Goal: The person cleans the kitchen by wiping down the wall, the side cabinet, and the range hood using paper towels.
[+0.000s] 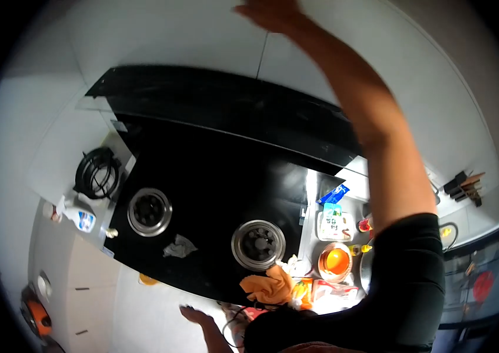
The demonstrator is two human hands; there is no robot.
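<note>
My right hand (pixel 270 15) is raised high against the white cabinet front (pixel 202 41), above the black range hood (pixel 220 106). A digit of it stretches out to the left; the top view edge cuts off the rest, and I see nothing held. My left hand (pixel 193 315) hangs low in front of the stove's front edge, its fingers stretched out and nothing in them. Between them lies the black cooktop (pixel 208 235) with a left burner (pixel 149 212) and a right burner (pixel 259 244). A crumpled grey cloth (pixel 180 247) lies between the burners, and an orange cloth (pixel 270 285) at the front right corner.
Right of the cooktop stand an orange bowl (pixel 336 262), a white package (pixel 335 226), a blue packet (pixel 334 194) and several other packets. A knife block (pixel 464 188) is farther right. On the left are black pan supports (pixel 97 173) and a spray bottle (pixel 82 217).
</note>
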